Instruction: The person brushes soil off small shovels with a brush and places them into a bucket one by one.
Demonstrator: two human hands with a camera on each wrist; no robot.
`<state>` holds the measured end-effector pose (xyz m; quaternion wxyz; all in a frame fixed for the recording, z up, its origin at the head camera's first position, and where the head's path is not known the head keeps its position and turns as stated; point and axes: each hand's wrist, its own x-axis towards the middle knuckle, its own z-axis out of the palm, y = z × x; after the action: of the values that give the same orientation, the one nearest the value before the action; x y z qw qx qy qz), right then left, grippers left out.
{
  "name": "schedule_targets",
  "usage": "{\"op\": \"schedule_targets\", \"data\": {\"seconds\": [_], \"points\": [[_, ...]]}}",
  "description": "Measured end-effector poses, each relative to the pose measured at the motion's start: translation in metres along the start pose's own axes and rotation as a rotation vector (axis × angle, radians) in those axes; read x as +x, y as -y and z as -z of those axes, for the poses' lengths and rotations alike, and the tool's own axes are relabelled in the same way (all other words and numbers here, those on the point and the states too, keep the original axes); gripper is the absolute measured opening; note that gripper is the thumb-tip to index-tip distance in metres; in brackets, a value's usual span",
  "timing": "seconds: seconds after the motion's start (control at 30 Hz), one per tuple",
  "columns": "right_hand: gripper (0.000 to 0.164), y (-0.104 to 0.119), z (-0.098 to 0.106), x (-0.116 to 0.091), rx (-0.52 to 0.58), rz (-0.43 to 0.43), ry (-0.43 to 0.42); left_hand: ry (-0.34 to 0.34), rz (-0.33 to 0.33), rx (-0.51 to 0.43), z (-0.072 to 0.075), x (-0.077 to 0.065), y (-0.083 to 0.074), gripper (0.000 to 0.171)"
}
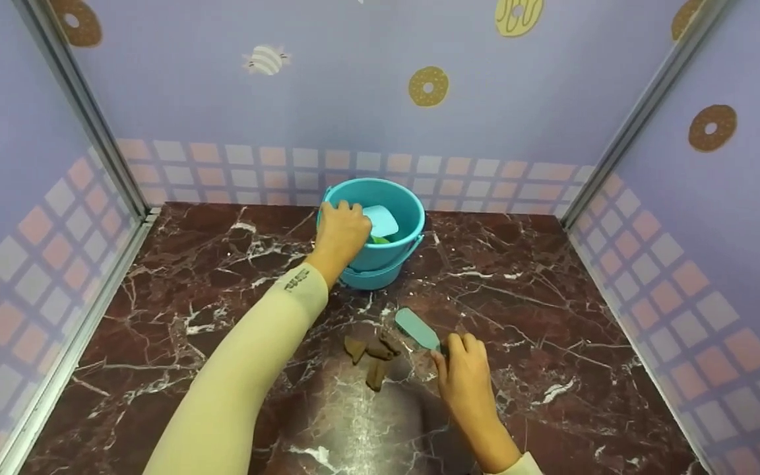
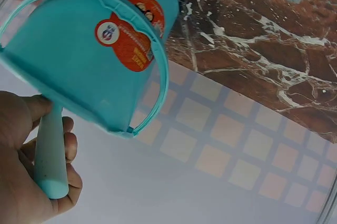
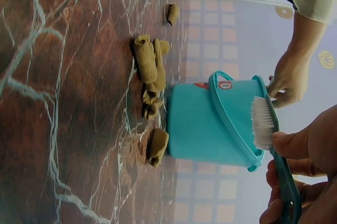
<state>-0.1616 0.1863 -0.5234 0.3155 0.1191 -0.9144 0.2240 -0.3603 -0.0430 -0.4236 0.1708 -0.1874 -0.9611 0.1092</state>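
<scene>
A turquoise bucket (image 1: 380,276) with a carrying handle stands at the back middle of the marble-patterned surface. My left hand (image 1: 342,231) is at its near-left rim, fingers curled round a pale turquoise tool handle (image 2: 51,155). Inside the bucket shows a light-blue, scoop-like blade (image 1: 381,222) beside that hand; the bucket wall hides how the two join. Lower right, my right hand (image 1: 466,373) grips a green brush (image 1: 417,328) by its handle, pinched between thumb and fingers. Its white bristles (image 3: 261,123) show in the right wrist view. Brown curled pieces (image 1: 375,374) lie left of the brush.
Something bright green (image 1: 379,241) lies in the bucket. Purple patterned walls (image 1: 347,119) close in the back and both sides, with metal rails (image 1: 99,125) at the corners. Small pale specks (image 1: 413,290) are scattered near the bucket.
</scene>
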Motion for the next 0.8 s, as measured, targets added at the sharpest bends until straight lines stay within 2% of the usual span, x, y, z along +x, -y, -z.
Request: {"op": "schedule_targets", "data": {"seconds": [0.27,0.63,0.8], "points": [[0.025,0.000,0.000,-0.001,-0.012,-0.010,0.034,-0.028,-0.044,0.025,-0.004,0.003,-0.001,0.019],[0.022,-0.006,0.004,0.001,-0.007,-0.030,0.027,-0.055,-0.006,-0.058,-0.007,0.002,-0.001,0.024],[0.021,-0.009,0.005,0.002,-0.007,-0.039,0.028,-0.096,0.011,-0.089,-0.009,-0.007,0.000,0.030]]}}
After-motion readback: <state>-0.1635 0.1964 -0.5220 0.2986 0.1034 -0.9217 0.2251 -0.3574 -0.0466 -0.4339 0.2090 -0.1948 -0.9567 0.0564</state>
